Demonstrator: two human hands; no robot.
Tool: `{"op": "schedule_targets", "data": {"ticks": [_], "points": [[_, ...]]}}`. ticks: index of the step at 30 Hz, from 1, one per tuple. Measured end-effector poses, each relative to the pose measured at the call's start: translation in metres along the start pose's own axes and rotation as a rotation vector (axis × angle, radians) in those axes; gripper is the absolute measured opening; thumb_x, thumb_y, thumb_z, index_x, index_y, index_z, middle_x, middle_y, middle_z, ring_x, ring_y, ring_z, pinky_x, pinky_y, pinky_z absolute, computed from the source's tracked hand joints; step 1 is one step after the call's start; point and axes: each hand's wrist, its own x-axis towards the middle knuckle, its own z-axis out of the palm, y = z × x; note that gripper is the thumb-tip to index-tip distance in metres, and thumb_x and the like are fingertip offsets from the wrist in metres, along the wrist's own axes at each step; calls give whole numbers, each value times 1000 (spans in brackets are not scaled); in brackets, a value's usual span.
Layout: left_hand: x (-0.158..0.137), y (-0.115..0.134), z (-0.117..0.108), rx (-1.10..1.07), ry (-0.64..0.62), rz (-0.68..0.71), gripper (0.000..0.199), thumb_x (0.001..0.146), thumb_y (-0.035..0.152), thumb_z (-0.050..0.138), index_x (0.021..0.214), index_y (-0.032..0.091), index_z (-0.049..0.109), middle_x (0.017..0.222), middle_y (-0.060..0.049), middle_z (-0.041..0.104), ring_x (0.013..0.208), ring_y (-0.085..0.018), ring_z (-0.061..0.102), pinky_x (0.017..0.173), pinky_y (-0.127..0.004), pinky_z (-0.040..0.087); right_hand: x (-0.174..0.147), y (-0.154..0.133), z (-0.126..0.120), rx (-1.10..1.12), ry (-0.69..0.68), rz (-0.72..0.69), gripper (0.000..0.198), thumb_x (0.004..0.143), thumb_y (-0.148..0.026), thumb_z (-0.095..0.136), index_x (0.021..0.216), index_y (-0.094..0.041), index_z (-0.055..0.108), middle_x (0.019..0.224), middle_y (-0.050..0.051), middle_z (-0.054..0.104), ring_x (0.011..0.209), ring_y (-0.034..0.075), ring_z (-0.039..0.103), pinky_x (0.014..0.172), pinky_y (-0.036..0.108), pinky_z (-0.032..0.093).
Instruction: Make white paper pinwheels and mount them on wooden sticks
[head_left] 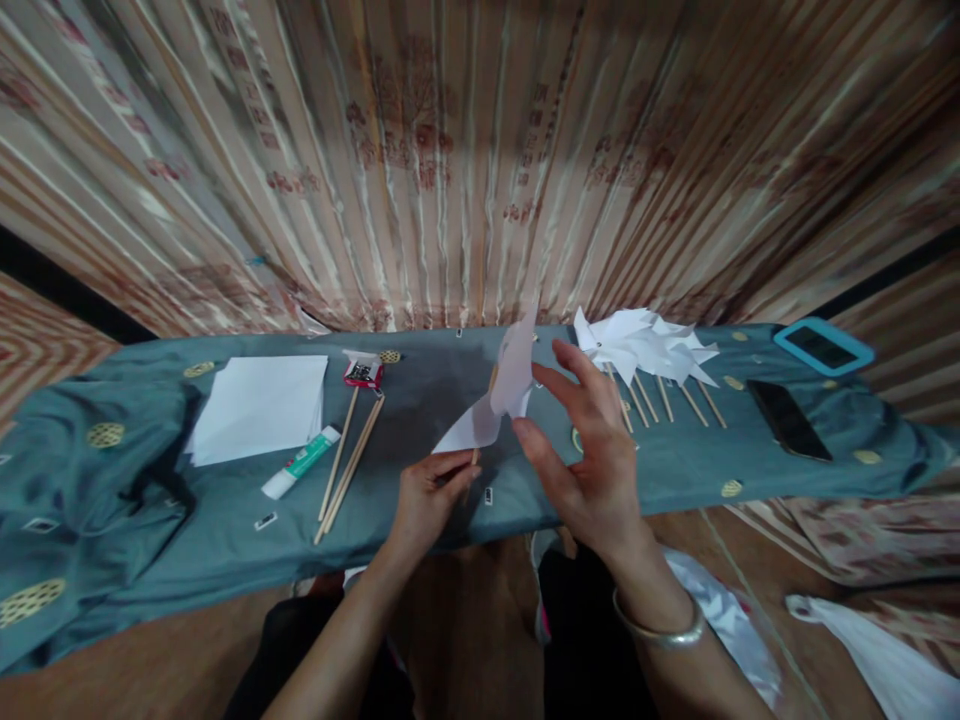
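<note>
A white paper pinwheel (510, 375) on a wooden stick stands upright over the middle of the cloth-covered table. My left hand (431, 500) is closed around its stick, just below the paper blades. To the right of the blades is my right hand (596, 445), fingers spread and curved toward the paper. Whether a fingertip touches the blades I cannot tell. Several other white pinwheels (637, 345) lie overlapping behind my right hand, their sticks toward me.
On the left lie a stack of white paper (255, 405), a glue tube (301, 462), loose wooden sticks (352, 470) and a small red box (364, 370). At right are a black phone (787, 420) and a blue-framed device (823, 346). A curtain (450, 200) hangs behind the table (675, 480).
</note>
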Motion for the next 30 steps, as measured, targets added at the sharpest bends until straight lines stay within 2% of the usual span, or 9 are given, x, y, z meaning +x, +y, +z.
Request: {"op": "schedule_targets", "data": {"ticks": [2,6,10,16,20,25,30], "points": [[0,1,2,0,-6,24,18,70,29,72,84,18,78,86,-6,77,76,-19,69,72,-27,53,-1,-2,4,0,-36,-4,37,88,-29,60,124,-24,57,146,11,44,134,30,43,104,53,43],[0,3,3,36,-25,33,19,72,30,69,83,17,78,76,-3,75,68,-17,65,67,-26,50,-3,-6,10,-8,-71,-47,25,89,-25,57,113,-26,63,144,8,44,135,30,40,104,54,43],[-1,5,3,78,-42,76,19,74,33,66,67,17,74,61,0,67,59,-14,58,59,-22,44,-2,-7,11,-86,-103,-113,18,88,-21,58,104,-26,65,146,5,41,141,32,31,108,59,37],[0,5,1,27,-35,65,13,72,28,67,71,17,74,71,-3,71,66,-16,62,64,-24,47,-2,-5,11,-198,-181,-145,13,84,-30,65,95,-24,67,148,7,41,142,38,26,107,62,33],[-1,6,1,33,-43,60,14,73,29,65,69,17,73,69,-2,70,65,-15,60,63,-24,46,-3,-5,13,-201,-189,-173,26,83,-35,67,107,-25,63,148,9,41,143,35,27,107,60,35],[-2,7,1,7,-54,45,16,74,30,66,70,16,72,67,-2,68,67,-16,61,64,-24,46,-3,-7,15,-140,-116,-159,46,88,-29,61,131,-27,47,148,11,40,143,32,28,109,59,35],[-2,5,3,-9,-36,70,17,74,29,63,67,15,71,64,-1,66,63,-15,58,62,-24,45,-4,-12,20,-204,-159,-216,39,90,-29,57,127,-21,50,145,15,42,143,30,27,109,55,37]]}}
